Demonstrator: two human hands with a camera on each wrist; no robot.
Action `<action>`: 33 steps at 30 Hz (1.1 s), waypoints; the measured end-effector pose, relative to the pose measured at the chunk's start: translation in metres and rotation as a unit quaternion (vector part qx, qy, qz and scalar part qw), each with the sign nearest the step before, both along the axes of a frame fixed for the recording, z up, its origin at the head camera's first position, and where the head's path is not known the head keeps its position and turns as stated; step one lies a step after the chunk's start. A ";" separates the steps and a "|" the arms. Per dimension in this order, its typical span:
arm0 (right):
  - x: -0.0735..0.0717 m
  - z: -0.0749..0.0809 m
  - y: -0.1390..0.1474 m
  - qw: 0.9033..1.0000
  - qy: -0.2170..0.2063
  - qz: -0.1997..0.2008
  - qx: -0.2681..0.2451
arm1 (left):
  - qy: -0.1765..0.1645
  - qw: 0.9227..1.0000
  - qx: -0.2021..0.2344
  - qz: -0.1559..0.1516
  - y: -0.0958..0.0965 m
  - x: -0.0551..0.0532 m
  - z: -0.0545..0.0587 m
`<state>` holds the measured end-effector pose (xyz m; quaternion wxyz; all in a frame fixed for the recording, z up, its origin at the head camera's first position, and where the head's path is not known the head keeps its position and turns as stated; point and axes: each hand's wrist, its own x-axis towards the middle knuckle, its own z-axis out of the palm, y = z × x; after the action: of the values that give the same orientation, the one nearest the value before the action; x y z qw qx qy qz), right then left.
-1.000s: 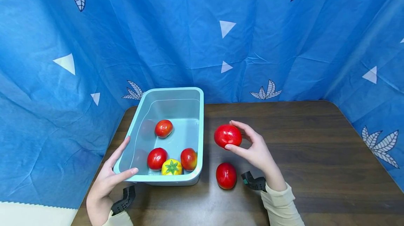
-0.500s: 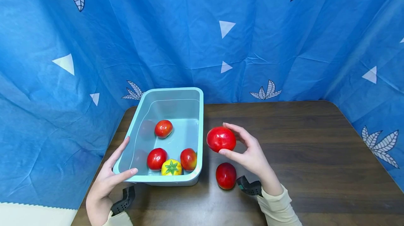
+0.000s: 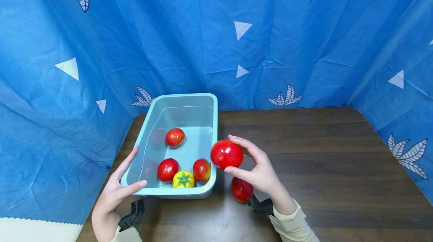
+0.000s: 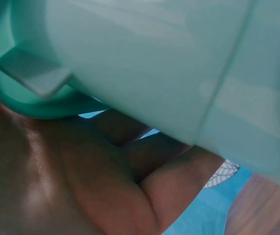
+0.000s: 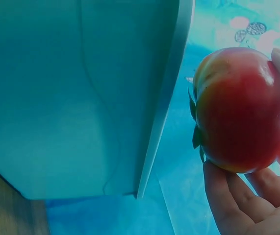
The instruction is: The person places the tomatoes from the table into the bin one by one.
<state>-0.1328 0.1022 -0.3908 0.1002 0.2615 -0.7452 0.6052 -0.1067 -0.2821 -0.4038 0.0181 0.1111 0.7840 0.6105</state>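
My right hand (image 3: 260, 168) holds a large red tomato (image 3: 226, 154) between thumb and fingers, raised at the right rim of a light blue plastic bin (image 3: 215, 118). In the right wrist view the tomato (image 5: 242, 110) shows green leaves on one side and sits beside the bin's outer wall (image 5: 66, 98). At the bin's near left corner, my left hand (image 3: 113, 193) grips the rim, thumb on top and fingers along the outside. Inside the bin lie several tomatoes: red ones (image 3: 168, 170) and a yellow one (image 3: 183, 179) with a green leafy top.
Another red tomato (image 3: 241, 189) lies on the dark wooden table (image 3: 324, 159), partly covered by the right hand and its wrist camera (image 3: 259, 206). A blue cloth (image 3: 189, 39) with leaf and triangle prints hangs behind the table and along both sides.
The right hand has moved left with the large tomato, from over the table to the bin's right rim. The left hand and the bin have stayed in place.
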 end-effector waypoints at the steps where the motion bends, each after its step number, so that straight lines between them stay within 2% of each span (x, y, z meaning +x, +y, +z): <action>1: 0.001 0.000 -0.002 1.000 0.001 0.002 -0.001 | -0.003 1.000 0.000 0.000 0.000 0.000 0.001; 20: 0.010 -0.006 -0.030 0.999 0.012 0.038 -0.037 | -0.015 1.000 0.002 0.002 0.000 0.000 0.002; 26: 0.011 -0.007 -0.033 0.998 0.018 0.057 -0.023 | -0.006 1.000 0.000 0.002 0.000 0.000 0.001; 33: 0.012 -0.008 -0.034 0.997 0.025 0.074 0.015 | 0.001 1.000 0.002 0.004 0.000 -0.001 0.000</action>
<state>-0.1209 0.0682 -0.3985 0.0696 0.3326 -0.7301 0.5929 -0.1072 -0.2823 -0.4038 0.0146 0.1090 0.7833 0.6118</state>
